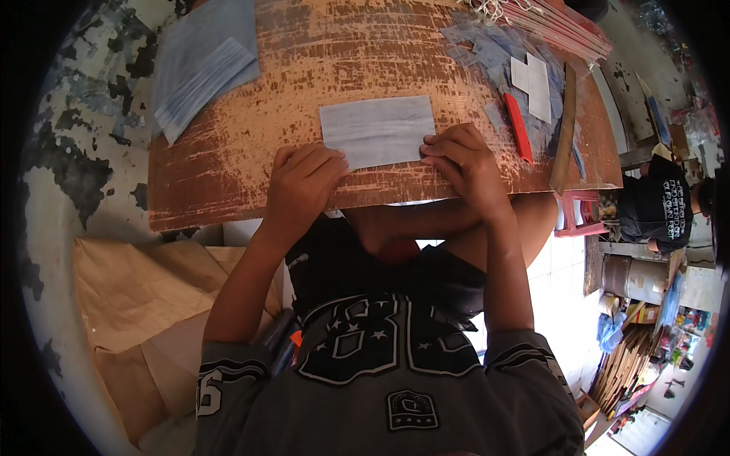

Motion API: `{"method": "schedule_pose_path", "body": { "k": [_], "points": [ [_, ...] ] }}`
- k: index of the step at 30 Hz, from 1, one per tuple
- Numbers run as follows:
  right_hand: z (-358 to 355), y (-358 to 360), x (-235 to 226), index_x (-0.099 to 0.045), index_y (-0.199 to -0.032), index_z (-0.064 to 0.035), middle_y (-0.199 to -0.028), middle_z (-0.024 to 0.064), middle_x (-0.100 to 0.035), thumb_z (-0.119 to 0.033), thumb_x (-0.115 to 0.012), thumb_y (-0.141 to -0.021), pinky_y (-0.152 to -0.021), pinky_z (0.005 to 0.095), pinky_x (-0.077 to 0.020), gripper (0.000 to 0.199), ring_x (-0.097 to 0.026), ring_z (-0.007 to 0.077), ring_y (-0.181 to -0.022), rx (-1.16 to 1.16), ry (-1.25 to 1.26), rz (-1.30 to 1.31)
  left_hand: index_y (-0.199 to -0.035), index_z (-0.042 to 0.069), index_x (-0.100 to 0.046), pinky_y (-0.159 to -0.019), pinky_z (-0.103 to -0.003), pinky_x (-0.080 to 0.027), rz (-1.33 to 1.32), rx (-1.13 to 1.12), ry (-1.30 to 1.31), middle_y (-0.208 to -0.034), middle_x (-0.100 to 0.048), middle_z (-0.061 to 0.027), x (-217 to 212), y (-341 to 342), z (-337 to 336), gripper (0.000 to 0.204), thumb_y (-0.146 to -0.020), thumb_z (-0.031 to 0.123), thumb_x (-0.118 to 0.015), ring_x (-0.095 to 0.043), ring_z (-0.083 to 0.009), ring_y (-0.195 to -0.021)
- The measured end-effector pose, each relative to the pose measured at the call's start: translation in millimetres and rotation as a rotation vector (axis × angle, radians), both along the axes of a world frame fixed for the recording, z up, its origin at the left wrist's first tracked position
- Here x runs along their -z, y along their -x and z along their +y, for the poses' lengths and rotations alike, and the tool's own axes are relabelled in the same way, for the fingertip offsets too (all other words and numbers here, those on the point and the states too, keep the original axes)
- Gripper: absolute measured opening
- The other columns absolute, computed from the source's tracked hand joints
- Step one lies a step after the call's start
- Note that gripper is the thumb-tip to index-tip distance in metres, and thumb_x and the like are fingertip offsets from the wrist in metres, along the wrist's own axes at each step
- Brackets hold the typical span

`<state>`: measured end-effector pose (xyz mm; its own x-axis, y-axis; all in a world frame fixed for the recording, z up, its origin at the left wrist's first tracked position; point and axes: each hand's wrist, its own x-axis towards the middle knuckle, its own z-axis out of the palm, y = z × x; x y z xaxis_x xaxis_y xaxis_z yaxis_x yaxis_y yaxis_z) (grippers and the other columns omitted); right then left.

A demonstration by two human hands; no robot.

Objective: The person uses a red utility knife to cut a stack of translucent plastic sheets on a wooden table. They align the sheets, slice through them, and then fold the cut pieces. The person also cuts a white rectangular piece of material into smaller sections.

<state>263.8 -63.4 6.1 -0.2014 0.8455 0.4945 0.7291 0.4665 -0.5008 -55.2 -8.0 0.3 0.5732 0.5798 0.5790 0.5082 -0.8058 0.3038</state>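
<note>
Holding the pale sheet point(378, 125) by its two ends, you have both hands working at the near side of the worn wooden tabletop point(274, 114). Your left hand point(308, 173) has its fingers curled and drawn together, the tips closed at the sheet's lower left corner. Your right hand point(465, 159) has thumb and forefinger brought to a narrow pinch on the right edge, towards the lower corner; the remaining fingers are bent beside them. The sheet lies between your hands, its long side roughly along the near edge of the tabletop. Whether its near edge is raised off the wood cannot be told.

Right of your right hand, and apart from it, lies a red cutter point(518, 128), with a wooden strip point(565, 125) further right. Beyond the cutter, two white pieces point(537, 90) rest on a heap of clear scraps point(494, 59), near a bundle of thin red sticks point(555, 30). Bluish sheets point(209, 80) are piled at the far left, well apart from your left hand.
</note>
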Motion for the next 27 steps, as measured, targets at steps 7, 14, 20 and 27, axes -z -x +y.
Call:
{"method": "schedule_pose_path", "body": {
  "k": [7, 14, 20, 27],
  "points": [
    [1.1, -0.4, -0.5, -0.081, -0.107, -0.0043, -0.109, 0.0088, -0.078, -0.008, -0.086, -0.091, -0.091, 0.043, -0.0585, 0.016, -0.07, 0.0312, -0.105, -0.031, -0.034, 0.01, -0.104, 0.009, -0.079, -0.099, -0.041, -0.047, 0.003, 0.002, 0.022, -0.113, -0.08, -0.0023, 1.1, 0.6, 0.5, 0.012, -0.093, 0.013, -0.083, -0.074, -0.0236, -0.11],
    [-0.2, 0.9, -0.2, -0.081, -0.106, -0.0048, -0.109, 0.0088, -0.078, -0.008, -0.086, -0.091, -0.091, 0.0434, -0.0588, 0.017, -0.07, 0.0314, -0.105, -0.006, -0.023, 0.024, -0.103, 0.008, -0.08, -0.098, -0.041, -0.047, -0.013, 0.004, 0.027, -0.113, -0.08, -0.0025, 3.6, -0.5, 0.9, 0.011, -0.094, 0.013, -0.082, -0.073, -0.0238, -0.109],
    [1.5, 0.0, 1.4, -0.081, -0.107, -0.0048, -0.109, 0.0091, -0.078, -0.009, -0.087, -0.091, -0.092, 0.0434, -0.059, 0.018, -0.07, 0.032, -0.105, -0.007, -0.019, 0.017, -0.104, 0.008, -0.08, -0.098, -0.041, -0.047, -0.02, 0.006, 0.023, -0.113, -0.08, -0.0029, 3.0, 0.4, 1.0, 0.012, -0.094, 0.014, -0.082, -0.073, -0.0239, -0.109],
    [0.5, -1.0, 0.7, -0.082, -0.108, -0.0054, -0.111, 0.0091, -0.078, -0.008, -0.087, -0.091, -0.095, 0.0431, -0.0581, 0.018, -0.07, 0.0315, -0.109, -0.014, 0.022, 0.027, -0.102, 0.009, -0.079, -0.099, -0.041, -0.048, -0.01, -0.004, 0.034, -0.111, -0.08, -0.0019, 3.4, 1.5, 1.5, 0.01, -0.094, 0.016, -0.082, -0.073, -0.0236, -0.108]
  ]
}}
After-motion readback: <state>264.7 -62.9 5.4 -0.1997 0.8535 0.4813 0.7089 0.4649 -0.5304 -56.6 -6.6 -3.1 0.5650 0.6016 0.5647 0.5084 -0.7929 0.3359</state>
